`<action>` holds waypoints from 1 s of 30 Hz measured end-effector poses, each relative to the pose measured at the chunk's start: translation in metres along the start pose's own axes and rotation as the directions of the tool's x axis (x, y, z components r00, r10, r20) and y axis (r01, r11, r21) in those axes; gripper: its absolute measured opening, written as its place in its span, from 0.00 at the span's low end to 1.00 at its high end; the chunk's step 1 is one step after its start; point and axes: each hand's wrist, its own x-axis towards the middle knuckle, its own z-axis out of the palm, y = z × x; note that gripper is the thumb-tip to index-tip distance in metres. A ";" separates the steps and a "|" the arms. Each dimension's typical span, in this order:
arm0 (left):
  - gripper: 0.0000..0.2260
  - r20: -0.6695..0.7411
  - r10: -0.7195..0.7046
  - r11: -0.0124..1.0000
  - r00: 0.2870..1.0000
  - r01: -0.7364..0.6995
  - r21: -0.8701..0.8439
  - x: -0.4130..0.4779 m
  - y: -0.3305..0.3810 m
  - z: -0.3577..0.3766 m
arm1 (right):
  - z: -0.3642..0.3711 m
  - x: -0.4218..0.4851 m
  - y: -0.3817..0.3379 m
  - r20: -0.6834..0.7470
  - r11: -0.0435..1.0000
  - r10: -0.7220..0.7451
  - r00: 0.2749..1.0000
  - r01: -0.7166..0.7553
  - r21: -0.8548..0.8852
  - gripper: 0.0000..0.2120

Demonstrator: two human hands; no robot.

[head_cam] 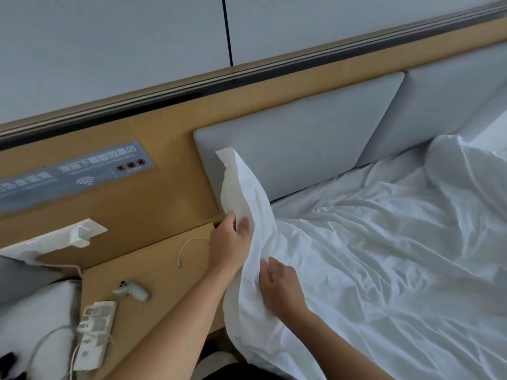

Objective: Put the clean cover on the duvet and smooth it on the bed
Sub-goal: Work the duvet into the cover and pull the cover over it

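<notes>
Left hand (230,242) is gripping the cover corner (241,182), fingers curled round the fabric. Right hand (279,286) is pinching the same fold just below it. The corner is standing up in front of the headboard pad (296,149), at the pad's lower left end. The rest of the cover (384,256) is lying wrinkled over the bed (301,207), below and right of the pad, and is bunching into a heap (461,165) toward the pad's far right.

I can't tell whether the duvet is actually sitting inside the raised corner; it's looking limp.

Risks, my read:
- If the hands are holding cover only, any shake is pulling fabric off the filling, and the duvet is balling up inside.
- The heap is hinting at uneven fill, so smoothing now is just flattening lumps in place.
- The desk (153,270) left of the pad is carrying a loose cable (189,246), a controller (131,290) and a power strip (96,333). A swinging cover edge is risking a snag or sweeping them off.
</notes>
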 end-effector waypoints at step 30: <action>0.17 0.648 0.095 0.674 0.755 0.430 -0.600 0.048 0.071 0.040 | -0.168 0.111 -0.072 0.102 0.969 -0.012 0.995 -0.014 0.247 0.12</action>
